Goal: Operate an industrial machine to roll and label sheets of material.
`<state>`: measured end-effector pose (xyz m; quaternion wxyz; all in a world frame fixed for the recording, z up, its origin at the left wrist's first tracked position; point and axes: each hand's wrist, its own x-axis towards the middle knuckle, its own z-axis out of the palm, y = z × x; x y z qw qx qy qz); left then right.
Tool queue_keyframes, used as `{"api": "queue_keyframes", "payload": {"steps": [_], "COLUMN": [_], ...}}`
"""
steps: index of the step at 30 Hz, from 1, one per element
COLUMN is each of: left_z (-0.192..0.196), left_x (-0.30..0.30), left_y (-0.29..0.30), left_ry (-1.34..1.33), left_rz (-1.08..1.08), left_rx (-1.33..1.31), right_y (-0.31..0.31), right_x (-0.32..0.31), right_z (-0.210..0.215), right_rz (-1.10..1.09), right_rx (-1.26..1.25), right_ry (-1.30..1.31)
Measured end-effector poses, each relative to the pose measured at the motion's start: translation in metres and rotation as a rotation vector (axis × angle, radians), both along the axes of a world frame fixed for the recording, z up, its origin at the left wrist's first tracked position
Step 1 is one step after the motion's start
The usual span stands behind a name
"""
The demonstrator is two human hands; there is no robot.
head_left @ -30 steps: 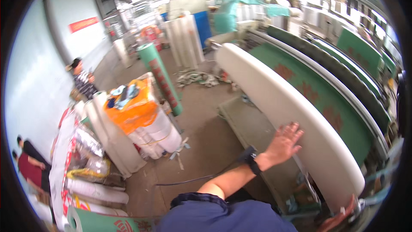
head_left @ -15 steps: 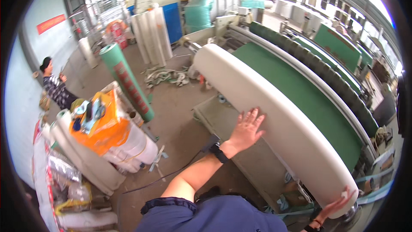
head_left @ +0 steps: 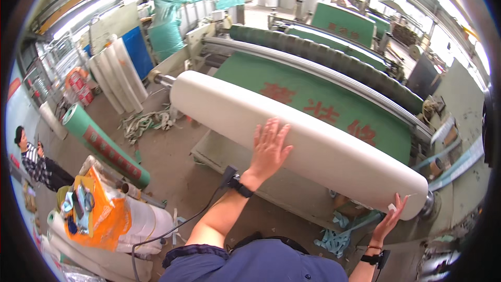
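A large white roll (head_left: pixel 308 149) lies across a machine on a metal shaft (head_left: pixel 429 206). My left hand (head_left: pixel 269 149) rests flat on its near side, fingers stretched out. At the roll's right end, my right hand (head_left: pixel 389 219) has its fingers extended against or just beside the edge. A small white scrap or wrap shows by its thumb; which one I cannot tell. Behind the roll, a green sheet (head_left: pixel 245 70) with red printed characters spreads over the machine bed.
A long metal bar (head_left: pixel 313 75) crosses behind the sheet. To the left are an orange-covered bundle (head_left: pixel 107 219), a green roll (head_left: pixel 104 146), white rolls leaning upright (head_left: pixel 117 73) and a person (head_left: pixel 34 159). Light-blue scraps (head_left: pixel 334 240) lie below the roll's right end.
My view has swung right and the red characters on the green sheet have come into sight. Both hands remain at the roll; the right hand's fingers now point more upward.
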<state>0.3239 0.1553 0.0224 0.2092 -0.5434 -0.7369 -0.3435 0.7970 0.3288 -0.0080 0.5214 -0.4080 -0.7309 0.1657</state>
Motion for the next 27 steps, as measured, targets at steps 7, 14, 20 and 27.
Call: {"api": "queue_keyframes", "payload": {"steps": [7,14,20,27], "left_z": [-0.045,-0.037,0.01,0.026], "left_x": [0.033,0.028,-0.023,-0.084], "left_y": [-0.046,-0.027,0.066,0.136], "left_ry": [-0.029,0.034,0.137,0.46], "left_rz": [0.064,0.13,0.156,-0.098], "left_rx": [-0.048,-0.034,0.009,-0.264], "right_y": [-0.01,0.002,0.099,0.184], "right_x": [0.036,0.056,0.007,-0.016], "right_z": [-0.011,-0.018,0.035,0.069], "right_rz": [-0.095,-0.125,-0.337,-0.28], "right_rx": [0.013,0.081,0.202,0.189], "right_ry": [-0.083,-0.22,-0.317,-0.384]}}
